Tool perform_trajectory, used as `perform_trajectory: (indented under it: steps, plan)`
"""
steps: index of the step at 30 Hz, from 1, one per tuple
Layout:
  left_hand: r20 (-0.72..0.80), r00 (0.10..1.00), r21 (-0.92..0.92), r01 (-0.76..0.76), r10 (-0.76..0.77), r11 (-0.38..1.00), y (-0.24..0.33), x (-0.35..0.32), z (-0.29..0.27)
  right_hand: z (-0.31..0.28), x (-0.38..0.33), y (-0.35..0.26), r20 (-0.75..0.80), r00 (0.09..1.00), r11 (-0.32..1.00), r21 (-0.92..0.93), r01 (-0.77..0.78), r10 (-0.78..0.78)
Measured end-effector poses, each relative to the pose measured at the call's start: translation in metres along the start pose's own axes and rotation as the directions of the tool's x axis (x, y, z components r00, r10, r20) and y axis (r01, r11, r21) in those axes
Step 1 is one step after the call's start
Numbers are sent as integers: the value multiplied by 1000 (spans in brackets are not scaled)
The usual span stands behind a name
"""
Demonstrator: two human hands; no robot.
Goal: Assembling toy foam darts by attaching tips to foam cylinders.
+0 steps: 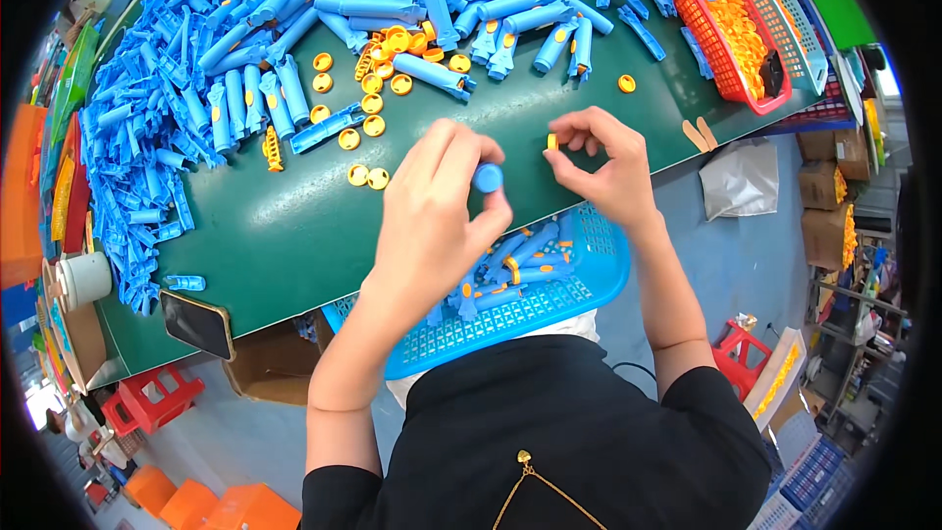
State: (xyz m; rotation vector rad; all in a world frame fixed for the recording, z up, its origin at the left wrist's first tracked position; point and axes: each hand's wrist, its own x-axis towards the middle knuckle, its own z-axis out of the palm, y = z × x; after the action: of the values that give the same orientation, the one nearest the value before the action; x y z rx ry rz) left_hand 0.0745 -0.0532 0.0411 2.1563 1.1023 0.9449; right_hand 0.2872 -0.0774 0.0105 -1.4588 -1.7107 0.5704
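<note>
Above the near part of the green table, my left hand (437, 201) is closed around a blue plastic tube (488, 178). Its round end points toward me, and the fingers hide the rest. To its right, my right hand (603, 162) pinches a small yellow cap (552, 141) between thumb and fingertips, a short way from the tube. Beyond my left hand lie loose yellow caps (374, 126) and a yellow ribbed strip (273, 149). A blue half-shell (328, 128) rests beside them, near several blue tubes with orange ovals (432, 75).
Blue parts heap across the table's (265, 236) far and left sides. A red basket (721, 29) of yellow pieces stands at the right. Below the near edge, a blue basket (579, 285) holds more tubes. A phone (196, 324) sits at the left edge; two wooden sticks (700, 134) lie right.
</note>
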Motion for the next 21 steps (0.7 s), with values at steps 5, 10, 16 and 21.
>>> perform_trajectory:
  steps: [5, 10, 16, 21]
  plan:
    - [-70, 996, -135, -60, 51, 989, -17, -5, 16, 5, -7, 9, -53, 997, 998, 28, 61, -59]
    - [-6, 1000, -246, 4, -6, 969, -20, -13, 15, 4, -1, -15, -61, 997, 986, 157, 50, -41]
    - [-31, 998, -242, -67, 62, 968, -25, -13, 18, 13, 21, -31, 90, 948, 914, 305, 267, -307]
    - [30, 997, -252, -63, 72, 966, -28, -14, 17, 6, 33, -32, 185, 922, 918, 277, 282, -339]
